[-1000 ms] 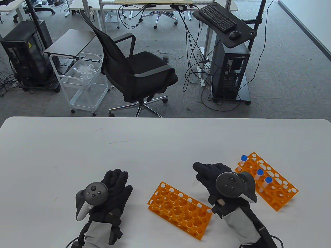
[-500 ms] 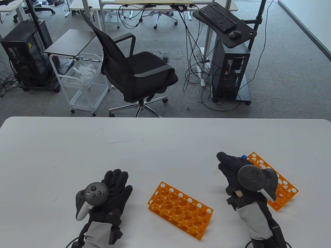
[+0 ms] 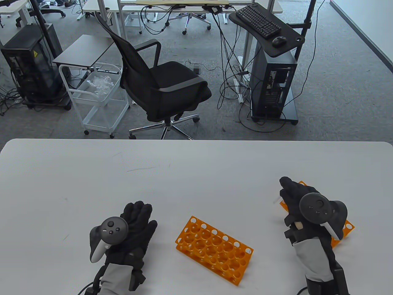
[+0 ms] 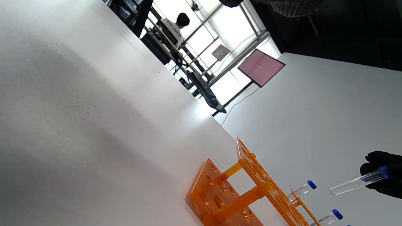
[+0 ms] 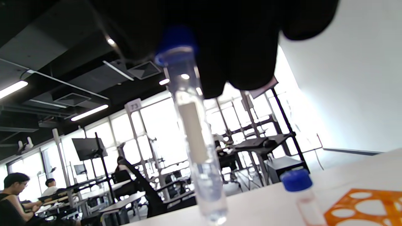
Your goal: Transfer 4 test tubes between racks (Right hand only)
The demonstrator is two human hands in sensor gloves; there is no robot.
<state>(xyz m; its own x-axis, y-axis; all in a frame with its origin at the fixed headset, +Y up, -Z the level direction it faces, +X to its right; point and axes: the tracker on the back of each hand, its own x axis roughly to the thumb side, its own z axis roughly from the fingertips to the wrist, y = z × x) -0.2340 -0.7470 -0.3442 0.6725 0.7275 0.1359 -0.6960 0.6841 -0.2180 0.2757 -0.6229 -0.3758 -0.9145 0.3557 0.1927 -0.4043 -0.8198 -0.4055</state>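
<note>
- Table view: right hand [image 3: 302, 204] hovers over the far rack [image 3: 348, 226]; left hand [image 3: 135, 229] rests flat, holding nothing.
- Left wrist view: fingertips pinch a test tube [image 4: 356, 182] by its blue cap (clear of the rack).
- Right wrist view: held only at the cap, the tube [image 5: 194, 138] could swing and miss the empty rack [image 3: 215, 245].

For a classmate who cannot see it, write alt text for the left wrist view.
At the right edge, the gloved right hand holds a clear, blue-capped test tube tilted in the air, clear of the rack. Below it an orange rack stands on the white table, seen tilted, with two more blue-capped tubes in it.
</note>
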